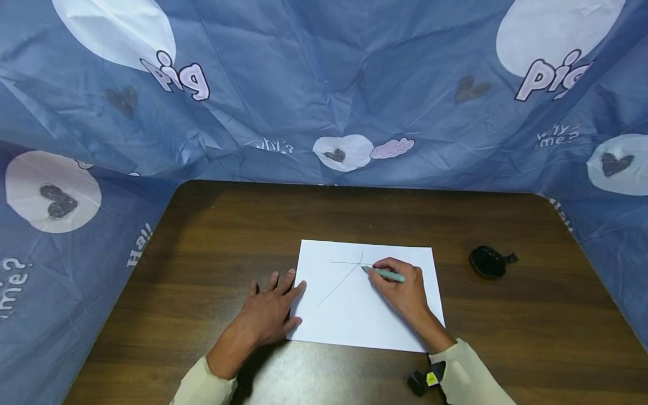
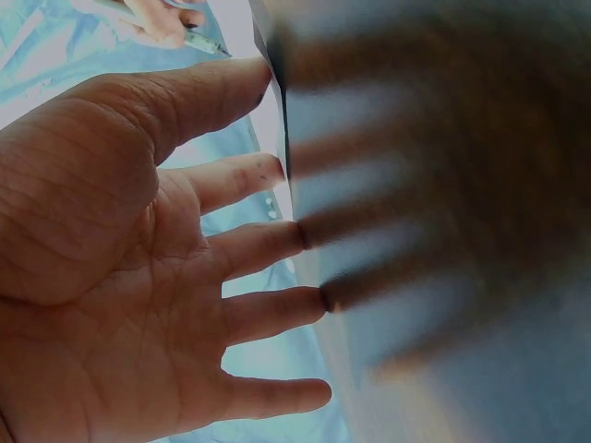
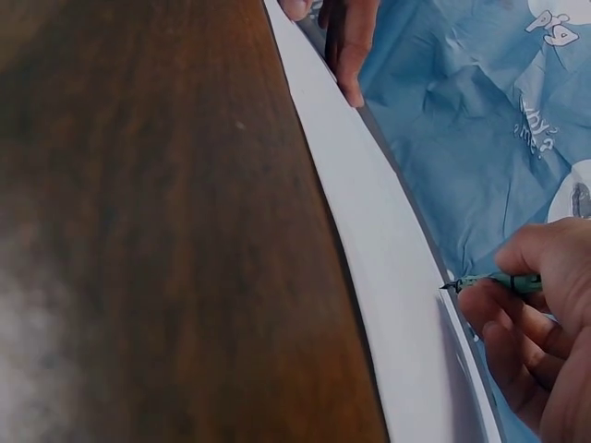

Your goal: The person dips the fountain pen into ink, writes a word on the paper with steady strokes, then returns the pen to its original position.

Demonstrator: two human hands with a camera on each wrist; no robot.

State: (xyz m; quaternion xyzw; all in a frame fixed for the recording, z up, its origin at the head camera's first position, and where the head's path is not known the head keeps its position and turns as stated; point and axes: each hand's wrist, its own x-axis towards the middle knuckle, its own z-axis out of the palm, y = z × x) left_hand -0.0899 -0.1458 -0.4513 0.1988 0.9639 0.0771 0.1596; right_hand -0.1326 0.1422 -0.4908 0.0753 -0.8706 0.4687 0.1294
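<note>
A white sheet of paper (image 1: 349, 320) lies on the wooden table with a few thin lines crossing near its upper middle. My right hand (image 1: 405, 289) pinches a green pen (image 1: 392, 275), its tip at the spot where the lines meet. The right wrist view shows the same pen (image 3: 517, 282) between thumb and fingers, its dark point at the paper (image 3: 369, 249). My left hand (image 1: 268, 309) lies with fingers spread at the sheet's left edge, thumb and a fingertip on the paper. In the left wrist view the left hand's palm (image 2: 138, 277) shows, fingers straight.
A round black object with a short tab (image 1: 488, 261) sits on the table (image 1: 243, 219) to the right of the paper. A blue printed cloth (image 1: 283, 73) hangs behind and at both sides. A small black device (image 1: 425, 379) is at the right wrist.
</note>
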